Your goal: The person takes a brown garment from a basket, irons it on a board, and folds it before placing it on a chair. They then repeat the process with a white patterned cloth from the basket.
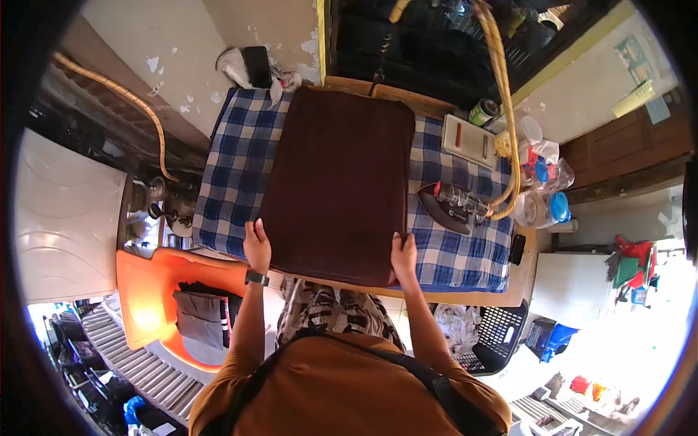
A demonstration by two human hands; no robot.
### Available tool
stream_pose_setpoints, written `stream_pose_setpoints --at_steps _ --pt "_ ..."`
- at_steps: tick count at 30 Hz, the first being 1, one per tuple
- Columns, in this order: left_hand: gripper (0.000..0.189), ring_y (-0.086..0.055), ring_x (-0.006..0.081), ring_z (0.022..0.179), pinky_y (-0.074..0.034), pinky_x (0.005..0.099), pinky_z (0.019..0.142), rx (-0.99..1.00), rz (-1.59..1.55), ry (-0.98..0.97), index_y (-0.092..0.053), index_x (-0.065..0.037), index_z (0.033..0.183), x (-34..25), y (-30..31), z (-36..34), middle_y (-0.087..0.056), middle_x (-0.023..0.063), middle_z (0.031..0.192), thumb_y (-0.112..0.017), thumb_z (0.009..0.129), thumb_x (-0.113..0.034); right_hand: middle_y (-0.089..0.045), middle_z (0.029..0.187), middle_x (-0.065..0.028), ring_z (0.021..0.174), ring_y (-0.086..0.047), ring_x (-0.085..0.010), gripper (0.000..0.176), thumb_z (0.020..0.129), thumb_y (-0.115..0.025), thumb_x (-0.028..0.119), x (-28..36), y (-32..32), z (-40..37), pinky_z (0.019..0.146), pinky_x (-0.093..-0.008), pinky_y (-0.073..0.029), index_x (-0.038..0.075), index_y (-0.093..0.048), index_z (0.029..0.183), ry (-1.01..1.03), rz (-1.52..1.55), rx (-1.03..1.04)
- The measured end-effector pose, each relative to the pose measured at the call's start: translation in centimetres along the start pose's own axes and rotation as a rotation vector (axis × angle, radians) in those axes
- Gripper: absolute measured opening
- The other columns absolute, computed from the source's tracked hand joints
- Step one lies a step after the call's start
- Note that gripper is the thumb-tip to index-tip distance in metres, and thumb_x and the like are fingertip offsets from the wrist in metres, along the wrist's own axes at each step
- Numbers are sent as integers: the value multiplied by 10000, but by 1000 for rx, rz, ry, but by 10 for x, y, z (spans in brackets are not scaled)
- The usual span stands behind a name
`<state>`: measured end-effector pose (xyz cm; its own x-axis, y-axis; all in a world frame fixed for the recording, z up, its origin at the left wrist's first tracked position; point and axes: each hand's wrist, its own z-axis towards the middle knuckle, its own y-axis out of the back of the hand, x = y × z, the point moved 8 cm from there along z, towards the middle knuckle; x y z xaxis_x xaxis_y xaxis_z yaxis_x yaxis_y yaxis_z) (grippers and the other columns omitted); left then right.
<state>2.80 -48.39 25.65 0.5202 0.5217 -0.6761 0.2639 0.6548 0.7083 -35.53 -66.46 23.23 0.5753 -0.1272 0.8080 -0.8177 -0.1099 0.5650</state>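
Observation:
A large dark brown cloth, smooth and rectangular, lies over the blue and white checkered cover of the table. My left hand grips its near left edge, thumb uppermost. At the near right corner, my right hand pinches the opposite edge. Parts of the fingers on both hands are hidden. Right of the cloth, a dark clothes iron rests on the checkered cover, apart from my right hand, its yellowish cord looping upward.
A shallow tray holding small items sits at the back right, near several plastic jars. An orange chair with folded dark clothes stands at left. A black basket with pale cloth is below right.

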Motion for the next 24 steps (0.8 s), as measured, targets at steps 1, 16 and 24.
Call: stream_pose_setpoints --at_steps 1,16,24 --pt "284 -546 483 724 -402 506 550 32 -1 25 -473 -47 904 -1 6 -2 -557 252 752 -429 988 -316 -604 902 -261 877 -609 -382 381 905 -584 325 0 13 -2 756 -407 -468 -47 -506 923 -21 -2 25" --pt "300 -545 457 885 -434 490 714 191 47 199 -506 11 1015 108 21 -117 -573 268 944 -480 968 -284 -571 1052 -177 934 -545 -311 512 822 -625 144 -37 51 -92 778 -474 -447 40 -442 1289 480 -458 296" --pt "277 -590 357 882 -465 428 769 104 66 -183 -538 34 1005 26 -27 31 -599 189 962 -506 957 -236 -556 1106 -134 1063 -519 -329 662 641 -743 346 103 120 146 917 -444 -433 109 -555 1229 898 -1032 502"
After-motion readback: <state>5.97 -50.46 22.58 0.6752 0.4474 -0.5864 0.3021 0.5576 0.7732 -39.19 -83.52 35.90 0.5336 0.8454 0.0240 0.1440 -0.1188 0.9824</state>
